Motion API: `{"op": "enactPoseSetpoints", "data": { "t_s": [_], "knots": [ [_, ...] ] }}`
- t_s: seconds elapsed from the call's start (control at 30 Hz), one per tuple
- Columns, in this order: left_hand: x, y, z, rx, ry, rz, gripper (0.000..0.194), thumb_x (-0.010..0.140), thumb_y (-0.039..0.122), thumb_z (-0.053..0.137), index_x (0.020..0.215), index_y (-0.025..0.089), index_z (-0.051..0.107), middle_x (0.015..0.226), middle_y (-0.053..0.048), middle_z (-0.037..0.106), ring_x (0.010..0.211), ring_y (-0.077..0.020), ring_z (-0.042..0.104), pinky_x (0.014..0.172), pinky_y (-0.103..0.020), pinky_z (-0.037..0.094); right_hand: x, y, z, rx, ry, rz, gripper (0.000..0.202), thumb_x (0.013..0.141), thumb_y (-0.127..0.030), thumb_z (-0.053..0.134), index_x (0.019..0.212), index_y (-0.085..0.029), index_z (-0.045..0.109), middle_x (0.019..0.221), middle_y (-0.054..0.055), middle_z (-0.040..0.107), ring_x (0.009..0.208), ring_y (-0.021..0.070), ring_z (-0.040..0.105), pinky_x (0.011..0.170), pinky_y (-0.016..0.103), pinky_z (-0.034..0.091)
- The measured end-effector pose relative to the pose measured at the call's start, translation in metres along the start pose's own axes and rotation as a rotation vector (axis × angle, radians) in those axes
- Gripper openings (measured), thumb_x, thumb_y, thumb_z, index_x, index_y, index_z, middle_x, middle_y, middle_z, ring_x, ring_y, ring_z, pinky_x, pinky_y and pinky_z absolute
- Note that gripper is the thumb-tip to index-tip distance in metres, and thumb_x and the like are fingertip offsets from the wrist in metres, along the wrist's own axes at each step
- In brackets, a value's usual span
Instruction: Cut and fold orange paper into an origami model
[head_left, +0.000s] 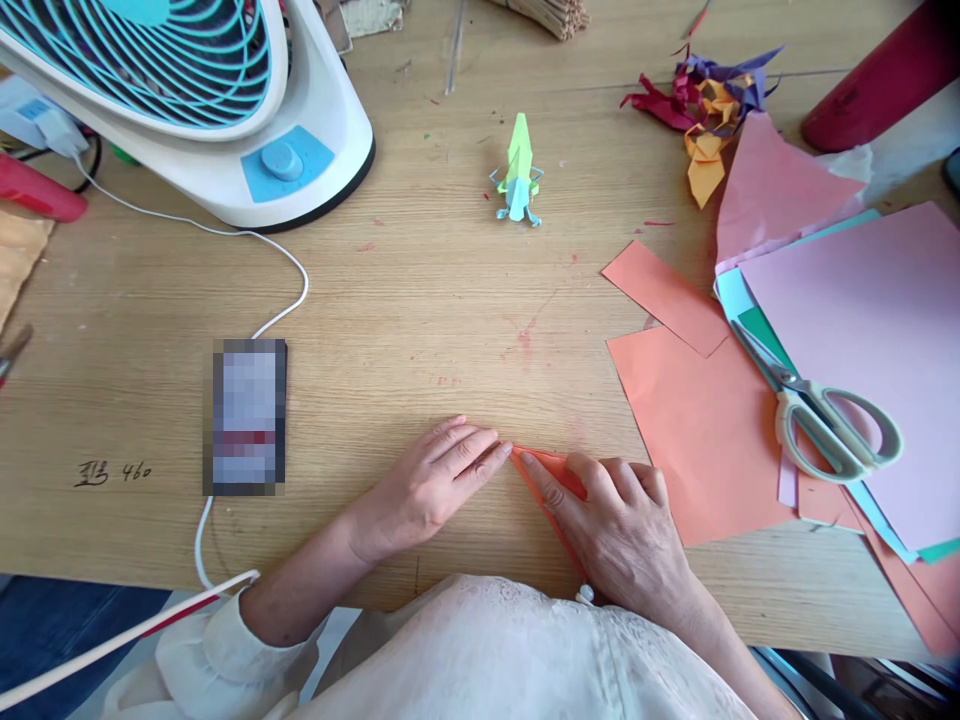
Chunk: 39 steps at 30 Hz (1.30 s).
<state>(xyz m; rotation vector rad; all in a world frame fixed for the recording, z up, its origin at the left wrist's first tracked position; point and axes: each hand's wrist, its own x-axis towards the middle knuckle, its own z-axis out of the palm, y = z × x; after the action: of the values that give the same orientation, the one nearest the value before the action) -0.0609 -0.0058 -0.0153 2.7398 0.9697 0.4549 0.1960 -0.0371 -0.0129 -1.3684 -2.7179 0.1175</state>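
Note:
A folded piece of orange paper (559, 467) lies on the table close to my body, its narrow tip pointing left. My right hand (626, 520) presses over it, the index finger stretched along the paper near the tip and the other fingers curled; much of the paper is hidden beneath. My left hand (435, 478) rests palm down with its fingers extended, the fingertips just at the paper's tip. Right of my right hand lies a larger sheet of orange paper (697, 430), and above it an orange strip (667, 295).
Scissors (806, 410) lie on stacked coloured paper (892, 310) at right. A green and blue origami figure (519, 170) stands mid-table, with more folded figures (705, 105) at upper right. A fan (315, 130) stands upper left; a phone (247, 418) with a white cable (300, 270) lies below.

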Motion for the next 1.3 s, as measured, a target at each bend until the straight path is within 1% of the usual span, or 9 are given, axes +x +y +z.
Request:
{"op": "enactPoseSetpoints", "data": {
  "t_s": [0.1, 0.23, 0.4, 0.53, 0.73, 0.83, 0.93, 1.13, 1.3],
  "knots": [
    [0.0007, -0.0003, -0.0018, 0.026, -0.026, -0.005, 0.044, 0.097, 0.004, 0.041, 0.139, 0.01, 0.052, 0.126, -0.014, 0.063, 0.12, -0.0238, 0.057, 0.112, -0.046, 0.046, -0.0001, 0.0001, 0.001, -0.007, 0.008, -0.002, 0.065, 0.083, -0.015, 0.056, 0.147, -0.027, 0.048, 0.108, 0.009, 0.061, 0.084, 0.0228, 0.046, 0.075, 0.039, 0.029],
    [0.0004, 0.0, -0.0025, 0.053, -0.063, -0.015, 0.047, 0.098, 0.006, 0.039, 0.144, 0.012, 0.047, 0.13, -0.013, 0.062, 0.123, -0.0236, 0.055, 0.112, -0.045, 0.046, -0.0001, 0.0007, 0.0008, -0.017, 0.02, -0.006, 0.066, 0.084, -0.014, 0.055, 0.148, -0.028, 0.046, 0.107, 0.008, 0.06, 0.083, 0.0228, 0.045, 0.074, 0.039, 0.029],
    [0.0009, 0.0004, -0.0018, 0.101, -0.067, -0.005, 0.044, 0.098, 0.006, 0.039, 0.14, 0.008, 0.05, 0.13, -0.013, 0.062, 0.121, -0.0242, 0.055, 0.112, -0.044, 0.047, 0.0014, 0.0005, -0.0007, -0.024, 0.022, -0.008, 0.064, 0.085, -0.015, 0.054, 0.147, -0.028, 0.047, 0.107, 0.009, 0.059, 0.083, 0.0231, 0.044, 0.074, 0.039, 0.029],
    [0.0022, 0.0011, -0.002, 0.105, -0.078, -0.013, 0.043, 0.098, 0.007, 0.039, 0.138, 0.007, 0.052, 0.13, -0.013, 0.062, 0.12, -0.0241, 0.055, 0.112, -0.044, 0.047, 0.0025, -0.0002, -0.0028, -0.008, 0.023, -0.008, 0.066, 0.083, -0.014, 0.052, 0.147, -0.028, 0.047, 0.106, 0.01, 0.059, 0.083, 0.0242, 0.044, 0.074, 0.04, 0.029],
    [0.0016, 0.002, 0.0002, 0.1, -0.094, -0.02, 0.044, 0.098, 0.006, 0.039, 0.141, 0.008, 0.05, 0.132, -0.013, 0.062, 0.121, -0.0238, 0.055, 0.113, -0.044, 0.046, 0.0016, -0.0007, -0.0016, -0.025, 0.011, 0.005, 0.067, 0.082, -0.016, 0.055, 0.147, -0.029, 0.048, 0.107, 0.009, 0.06, 0.084, 0.0238, 0.044, 0.074, 0.039, 0.029],
    [-0.0001, 0.0026, 0.0019, 0.092, -0.093, -0.033, 0.046, 0.097, 0.006, 0.04, 0.142, 0.008, 0.048, 0.132, -0.013, 0.062, 0.122, -0.0237, 0.055, 0.115, -0.045, 0.044, 0.0005, -0.0009, 0.0002, -0.031, 0.017, 0.011, 0.067, 0.083, -0.019, 0.058, 0.148, -0.028, 0.046, 0.108, 0.009, 0.059, 0.085, 0.024, 0.045, 0.074, 0.039, 0.029],
    [-0.0023, 0.0038, 0.0013, 0.079, -0.122, -0.039, 0.047, 0.098, 0.007, 0.039, 0.145, 0.007, 0.044, 0.137, -0.014, 0.059, 0.126, -0.0239, 0.053, 0.116, -0.044, 0.042, -0.0002, -0.0011, 0.0007, -0.039, 0.024, 0.017, 0.069, 0.083, -0.02, 0.059, 0.15, -0.029, 0.043, 0.108, 0.009, 0.059, 0.084, 0.0238, 0.044, 0.074, 0.039, 0.029],
    [-0.006, 0.0065, -0.0011, 0.088, -0.132, -0.061, 0.05, 0.098, 0.006, 0.037, 0.146, 0.016, 0.045, 0.141, -0.012, 0.055, 0.131, -0.0236, 0.05, 0.115, -0.044, 0.042, 0.0006, -0.0012, -0.0005, -0.032, 0.01, 0.019, 0.075, 0.083, -0.014, 0.058, 0.153, -0.03, 0.037, 0.109, 0.009, 0.059, 0.084, 0.0234, 0.045, 0.073, 0.038, 0.028],
    [-0.0041, 0.0077, -0.0019, 0.108, -0.153, -0.067, 0.049, 0.098, 0.008, 0.039, 0.146, 0.016, 0.046, 0.14, -0.012, 0.056, 0.129, -0.0238, 0.051, 0.114, -0.044, 0.042, 0.0014, -0.0013, 0.0006, -0.023, 0.013, 0.025, 0.074, 0.084, -0.016, 0.059, 0.153, -0.03, 0.036, 0.109, 0.009, 0.059, 0.084, 0.0236, 0.045, 0.072, 0.038, 0.028]
  ]
}}
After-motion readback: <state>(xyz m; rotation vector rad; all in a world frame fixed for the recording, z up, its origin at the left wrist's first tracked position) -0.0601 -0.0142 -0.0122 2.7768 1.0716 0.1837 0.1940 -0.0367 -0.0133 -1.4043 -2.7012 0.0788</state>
